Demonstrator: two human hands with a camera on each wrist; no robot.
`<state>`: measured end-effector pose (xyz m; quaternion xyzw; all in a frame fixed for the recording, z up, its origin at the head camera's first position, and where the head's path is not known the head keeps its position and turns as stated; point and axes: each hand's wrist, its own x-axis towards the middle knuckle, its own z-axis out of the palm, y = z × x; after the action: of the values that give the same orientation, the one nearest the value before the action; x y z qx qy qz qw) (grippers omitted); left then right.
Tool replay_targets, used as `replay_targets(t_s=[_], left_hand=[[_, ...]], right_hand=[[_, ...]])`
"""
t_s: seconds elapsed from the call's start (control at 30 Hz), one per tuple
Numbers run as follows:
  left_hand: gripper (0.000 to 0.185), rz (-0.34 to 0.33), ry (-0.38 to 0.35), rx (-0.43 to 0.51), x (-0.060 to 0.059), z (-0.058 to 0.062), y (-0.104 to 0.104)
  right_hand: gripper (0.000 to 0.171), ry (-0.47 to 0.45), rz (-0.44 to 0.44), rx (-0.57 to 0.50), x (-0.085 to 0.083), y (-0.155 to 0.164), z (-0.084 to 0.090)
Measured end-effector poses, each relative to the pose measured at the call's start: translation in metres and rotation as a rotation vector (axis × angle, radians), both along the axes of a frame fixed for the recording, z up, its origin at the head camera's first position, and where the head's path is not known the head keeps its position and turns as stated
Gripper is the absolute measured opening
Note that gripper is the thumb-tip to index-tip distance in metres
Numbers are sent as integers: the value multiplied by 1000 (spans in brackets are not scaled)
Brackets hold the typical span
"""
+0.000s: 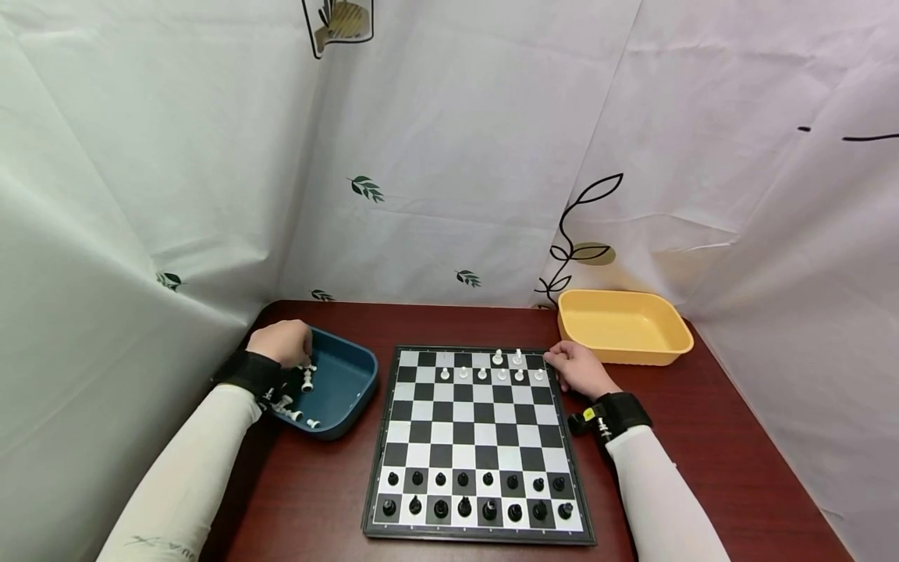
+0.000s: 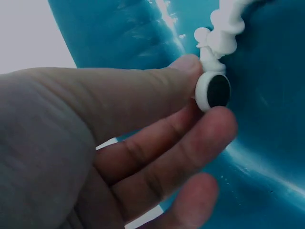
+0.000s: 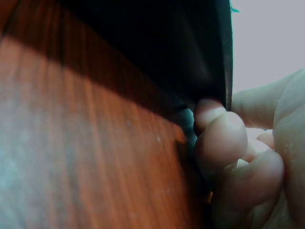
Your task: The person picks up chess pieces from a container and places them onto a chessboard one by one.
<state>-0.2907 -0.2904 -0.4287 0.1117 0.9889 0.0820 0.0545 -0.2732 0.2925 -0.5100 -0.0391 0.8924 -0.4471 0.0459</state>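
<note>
A black-rimmed chessboard [image 1: 382,437] lies on the table. Black pieces [image 1: 477,496] fill its two near rows. White pieces [image 1: 492,373] stand in its far rows, with gaps in the back row. My left hand [image 1: 284,343] is inside a blue tray [image 1: 351,382] holding several loose white pieces. In the left wrist view, thumb [image 2: 157,81] and fingertip [image 2: 217,126] pinch a white chess piece [image 2: 213,90] by its round base. My right hand [image 1: 576,367] sits at the board's far right corner, its curled fingers [image 3: 221,143] against the board's edge [image 3: 181,57].
An empty yellow tray [image 1: 621,324] stands at the back right, just beyond my right hand. The dark red table [image 1: 702,437] is walled by white leaf-print sheeting on three sides. Bare wood shows to the right of the board.
</note>
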Motion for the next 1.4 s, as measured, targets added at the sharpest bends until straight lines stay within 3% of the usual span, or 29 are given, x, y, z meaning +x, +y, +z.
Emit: replay_targets(t_s=[0.27, 0.47, 0.6, 0.8, 1.1, 1.4], left_hand=[[31, -51, 95, 27, 0, 13, 5], [4, -72, 179, 47, 1, 27, 19], [7, -100, 228, 97, 0, 38, 34], [9, -154, 299, 170, -2, 49, 62], [8, -240, 338, 288, -8, 61, 113], [8, -338, 399, 318, -10, 64, 170]], right_hand=[[23, 3, 1, 2, -1, 1, 0], [23, 4, 0, 1, -1, 1, 0], [23, 5, 1, 5, -1, 2, 0], [23, -2, -1, 0, 0, 1, -1], [23, 2, 8, 3, -2, 2, -1], [24, 1, 3, 8, -2, 3, -1]])
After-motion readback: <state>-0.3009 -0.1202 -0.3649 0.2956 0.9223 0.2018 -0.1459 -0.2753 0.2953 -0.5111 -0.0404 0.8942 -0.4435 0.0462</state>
